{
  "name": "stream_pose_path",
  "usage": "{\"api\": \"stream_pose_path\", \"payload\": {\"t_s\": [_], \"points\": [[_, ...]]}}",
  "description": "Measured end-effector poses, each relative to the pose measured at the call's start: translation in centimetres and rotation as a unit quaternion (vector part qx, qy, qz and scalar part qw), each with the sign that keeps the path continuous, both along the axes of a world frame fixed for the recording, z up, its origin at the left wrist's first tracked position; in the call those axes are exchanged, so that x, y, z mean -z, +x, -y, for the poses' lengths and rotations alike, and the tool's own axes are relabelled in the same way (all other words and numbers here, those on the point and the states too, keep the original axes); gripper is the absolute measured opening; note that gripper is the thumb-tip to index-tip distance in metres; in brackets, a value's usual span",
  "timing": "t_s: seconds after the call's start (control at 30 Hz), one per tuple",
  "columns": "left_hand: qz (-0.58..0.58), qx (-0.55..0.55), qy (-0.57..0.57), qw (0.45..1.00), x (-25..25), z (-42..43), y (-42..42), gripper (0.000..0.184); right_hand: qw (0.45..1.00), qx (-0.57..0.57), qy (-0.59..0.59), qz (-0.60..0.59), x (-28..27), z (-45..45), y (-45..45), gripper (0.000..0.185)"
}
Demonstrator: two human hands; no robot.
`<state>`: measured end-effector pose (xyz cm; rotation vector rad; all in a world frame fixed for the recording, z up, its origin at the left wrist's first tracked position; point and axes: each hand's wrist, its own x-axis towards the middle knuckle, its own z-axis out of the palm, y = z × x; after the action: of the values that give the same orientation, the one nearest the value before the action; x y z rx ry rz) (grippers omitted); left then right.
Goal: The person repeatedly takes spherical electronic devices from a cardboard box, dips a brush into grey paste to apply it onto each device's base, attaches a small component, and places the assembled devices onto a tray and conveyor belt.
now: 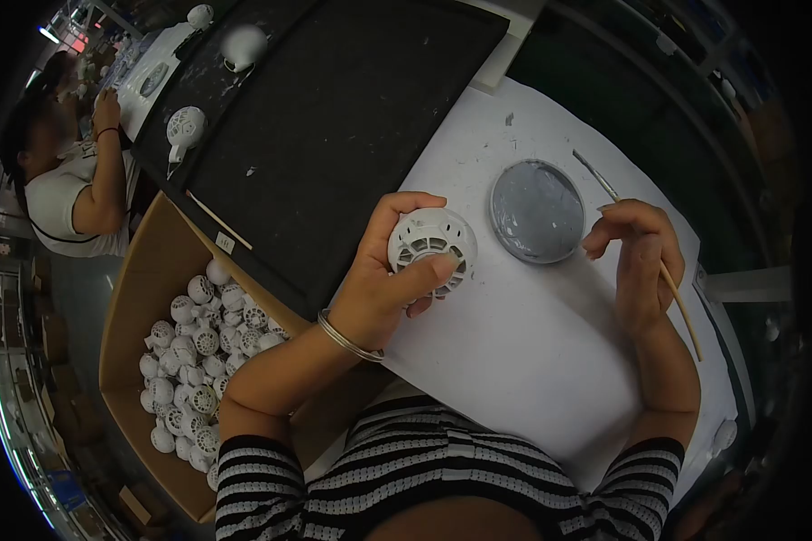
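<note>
A round white slotted part [431, 236] is gripped in my left hand [383, 279], its vented face up and my thumb across the vents. My right hand [642, 261] holds a long thin brush [679, 302] that slants through the fingers, its bristle end pointing up and away from me. Between the two hands, a round dish of grey paint [537, 211] lies on the white sheet [505, 352]. Neither the white part nor the brush touches the dish.
At the left, a cardboard box [144, 361] holds several white round parts [206, 341]. A black board [334, 108] bears a white part [186, 128] and a thin stick [218, 219]. A co-worker [72, 180] sits at the upper left.
</note>
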<state>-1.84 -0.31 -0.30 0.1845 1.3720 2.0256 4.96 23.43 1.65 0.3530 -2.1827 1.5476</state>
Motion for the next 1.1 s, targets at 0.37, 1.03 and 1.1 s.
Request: {"api": "stream_pose_path", "payload": {"t_s": [0.37,1.03,1.1], "points": [[-0.173,0.005,-0.004,0.985,0.7,0.4,-0.1,0.048,0.997,0.04,-0.039,0.047,-1.2,-0.4,-0.3,0.031],[-0.044,0.087,0.047,0.994,1.3,0.6,-0.1,0.092,0.979,0.058,0.052,0.187,0.2,-3.0,-3.4,0.038],[-0.029,0.091,0.053,0.994,1.2,0.5,0.1,0.095,0.985,0.108,0.042,0.126,0.0,-3.1,-3.6,0.039]]}}
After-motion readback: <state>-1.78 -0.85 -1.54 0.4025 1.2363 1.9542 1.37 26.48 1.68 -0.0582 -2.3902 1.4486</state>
